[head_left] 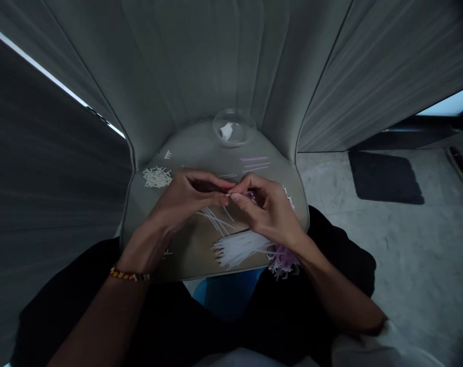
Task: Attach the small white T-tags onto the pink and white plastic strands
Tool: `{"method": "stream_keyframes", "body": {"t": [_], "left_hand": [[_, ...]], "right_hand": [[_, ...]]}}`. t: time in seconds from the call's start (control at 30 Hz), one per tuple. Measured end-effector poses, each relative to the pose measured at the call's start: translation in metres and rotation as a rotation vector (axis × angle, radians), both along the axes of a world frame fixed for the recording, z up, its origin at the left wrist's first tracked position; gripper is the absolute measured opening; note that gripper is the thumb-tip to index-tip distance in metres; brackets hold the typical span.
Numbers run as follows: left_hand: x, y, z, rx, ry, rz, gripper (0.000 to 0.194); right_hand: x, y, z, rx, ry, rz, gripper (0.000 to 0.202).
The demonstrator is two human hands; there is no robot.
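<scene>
My left hand (200, 192) and my right hand (260, 206) meet above the seat of a padded chair, thumbs and index fingers pinched together. Between the fingertips is a small white piece (228, 194), mostly covered, its exact kind unclear. Something purple (250, 194) shows beneath the right fingers; whether it is held I cannot tell. Under the hands lie loose thin white sticks (216, 220). A thick bundle of white sticks (241, 248) is just below my right hand, and a pile of small white branched pieces (157, 177) sits left of my left hand.
A clear round bowl (234, 133) with a white scrap in it stands by the backrest. Several pale purple sticks (255, 164) lie in front of it. Purple pieces (283, 261) hang over the seat's front right edge. A blue object (227, 294) is below the chair (158, 224).
</scene>
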State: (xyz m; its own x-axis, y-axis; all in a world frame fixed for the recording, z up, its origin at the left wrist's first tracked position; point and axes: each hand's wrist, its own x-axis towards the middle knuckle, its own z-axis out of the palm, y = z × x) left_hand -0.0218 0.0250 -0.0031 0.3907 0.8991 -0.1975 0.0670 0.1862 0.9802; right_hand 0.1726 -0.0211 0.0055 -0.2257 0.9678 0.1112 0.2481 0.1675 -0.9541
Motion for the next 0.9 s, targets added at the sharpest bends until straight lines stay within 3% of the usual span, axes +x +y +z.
{"method": "stream_keyframes", "body": {"t": [0.27,0.47,0.67,0.9], "left_hand": [[-0.002,0.001,0.000,0.046,-0.048,-0.018,0.023],[0.003,-0.002,0.009,0.179,-0.035,-0.065,0.030],[0.008,-0.007,0.016,0.114,-0.145,-0.124,0.041],[0.009,-0.007,0.009,0.145,-0.178,-0.032,0.031]], "right_hand": [[-0.004,0.004,0.002,0.209,-0.065,-0.107,0.002],[-0.005,0.005,0.004,0.234,-0.053,-0.127,0.004],[-0.005,0.005,0.009,0.196,0.089,-0.064,0.003],[-0.003,0.006,0.008,0.202,0.110,-0.043,0.004]]}}
